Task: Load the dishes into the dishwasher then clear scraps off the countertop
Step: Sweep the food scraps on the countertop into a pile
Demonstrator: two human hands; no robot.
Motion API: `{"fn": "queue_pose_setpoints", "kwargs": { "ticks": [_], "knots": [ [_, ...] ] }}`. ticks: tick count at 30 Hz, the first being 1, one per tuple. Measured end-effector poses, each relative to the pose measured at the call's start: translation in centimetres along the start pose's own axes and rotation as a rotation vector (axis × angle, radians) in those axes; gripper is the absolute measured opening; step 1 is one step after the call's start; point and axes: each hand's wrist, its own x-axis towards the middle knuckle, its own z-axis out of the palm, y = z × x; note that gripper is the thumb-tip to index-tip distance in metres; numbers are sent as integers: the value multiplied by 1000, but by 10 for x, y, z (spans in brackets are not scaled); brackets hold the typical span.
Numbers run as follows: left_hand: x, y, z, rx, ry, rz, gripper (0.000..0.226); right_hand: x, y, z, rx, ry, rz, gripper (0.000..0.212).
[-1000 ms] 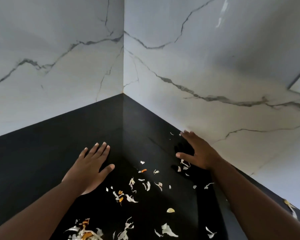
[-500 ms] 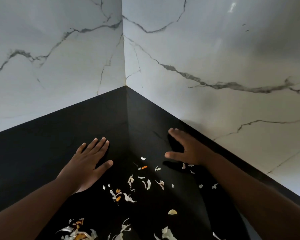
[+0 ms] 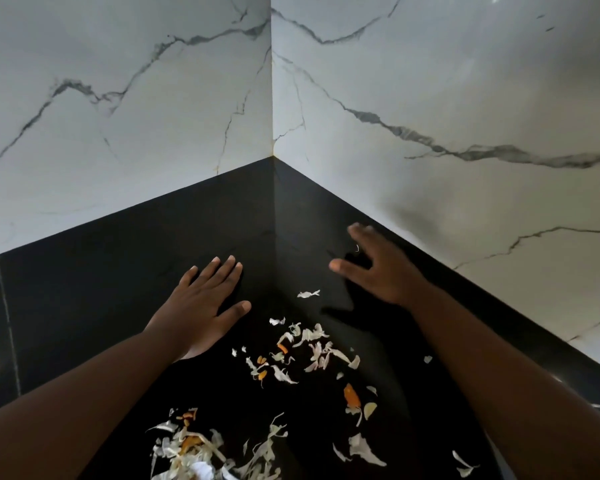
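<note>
Black countertop (image 3: 125,278) met white marbled walls (image 3: 430,81) at the far corner. Your left hand (image 3: 201,306) lay flat, fingers straight and close together, thumb out. Your right hand (image 3: 378,268) hovered or skimmed near the right wall, fingers spread; contact could not be confirmed. Scraps (image 3: 302,351) lay between and nearer than both hands. Risk: a fast sweep could scatter light peelings past your palms, or leave the stray piece (image 3: 308,294) and bits by the right wall.
</note>
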Motion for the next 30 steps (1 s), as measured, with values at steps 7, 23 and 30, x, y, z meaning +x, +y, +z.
{"fn": "queue_pose_setpoints", "kwargs": {
  "ticks": [7,23,30],
  "knots": [
    [2,-1,2,-42,14,2,108,13,15,21,-232,-128,46,123],
    [-1,1,1,-30,16,10,59,-128,-109,74,-15,-498,-330,83],
    [-27,-4,-5,5,-95,236,77,-197,-152,69,78,-343,45,74]
  ]
}}
